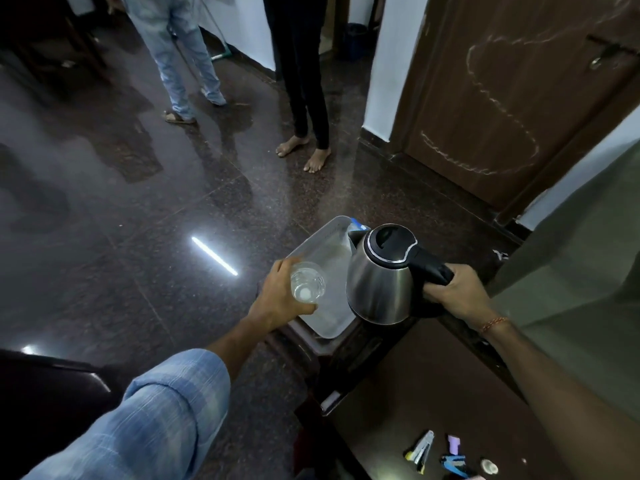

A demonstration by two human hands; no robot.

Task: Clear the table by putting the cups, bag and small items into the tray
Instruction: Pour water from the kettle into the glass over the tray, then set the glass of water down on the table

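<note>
My left hand (pixel 277 299) grips a clear plastic bottle (pixel 308 282), held over the left side of a pale rectangular tray (pixel 318 244). My right hand (pixel 457 292) holds a steel electric kettle (pixel 379 282) by its black handle, above the tray's right side. The tray rests on the far end of a dark wooden table (pixel 415 375). Small items lie on the near end of the table: a sachet (pixel 422 448), a purple piece (pixel 453 443), a blue item (pixel 453 464) and a small white round piece (pixel 489 465). No cups or bag are visible.
Two people stand on the glossy dark floor beyond the table: one in jeans (pixel 180 64), one barefoot in dark trousers (pixel 304 81). A brown door (pixel 502 98) is at the right. A dark chair (pixel 52 393) is at my lower left.
</note>
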